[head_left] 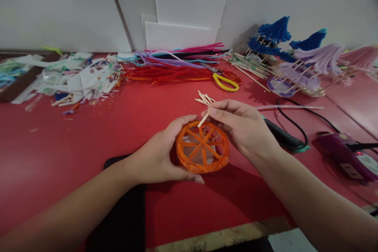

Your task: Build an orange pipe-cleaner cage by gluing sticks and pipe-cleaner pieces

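Observation:
An orange round frame [203,145] with spokes meeting at its centre is held by my left hand [159,149], whose fingers and thumb wrap round its left side. My right hand [239,122] pinches a short pale stick [203,119] between thumb and fingertips. The stick's lower end is at the frame's far rim; whether they touch I cannot tell. Some of my right fingers are hidden behind the frame's right side. Just beyond my right fingertips, several short pale sticks [203,97] lie on the red table [159,106].
Scissors with yellow handles [226,82] lie near red and purple pipe cleaners [168,74]. Paper scraps [85,76] are heaped at the left. Blue and lilac tiered models [319,57] stand at the back right. A black cable [305,126] and a purple power strip [348,157] are at the right.

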Motion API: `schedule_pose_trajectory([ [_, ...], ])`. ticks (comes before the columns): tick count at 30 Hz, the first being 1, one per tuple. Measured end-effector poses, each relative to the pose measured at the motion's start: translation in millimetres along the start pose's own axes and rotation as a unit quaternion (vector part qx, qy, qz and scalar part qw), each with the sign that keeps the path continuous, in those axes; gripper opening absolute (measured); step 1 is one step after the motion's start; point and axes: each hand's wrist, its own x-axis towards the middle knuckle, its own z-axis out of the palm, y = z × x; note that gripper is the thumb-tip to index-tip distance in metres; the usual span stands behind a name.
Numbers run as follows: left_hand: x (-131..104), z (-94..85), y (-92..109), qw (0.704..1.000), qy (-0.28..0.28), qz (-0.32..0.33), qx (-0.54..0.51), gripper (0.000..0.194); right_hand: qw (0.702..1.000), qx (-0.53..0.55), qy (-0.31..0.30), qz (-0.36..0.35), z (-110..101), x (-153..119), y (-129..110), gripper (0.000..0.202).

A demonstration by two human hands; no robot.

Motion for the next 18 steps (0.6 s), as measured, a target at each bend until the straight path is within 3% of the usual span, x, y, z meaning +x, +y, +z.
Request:
schedule_pose_trajectory([
  [8,-0.5,-0.4,-0.3,0.999,0.007,-0.011,0.032,0.108,0.99,-0.09,0.028,-0.106,-1.2,-5.6,-0.8,0.012],
  [12,-0.1,-0.1,0.1,1.0,0.003,-0.012,0.018,0.108,0.991,-0.083,0.03,-0.097,-2.2,-3.7,0.0,0.01],
  [18,0.9,0.1,1.3,1.0,-0.001,0.003,0.004,0.105,0.999,-0.03,0.02,-0.029,1.3,-2.9,-1.3,0.017],
])
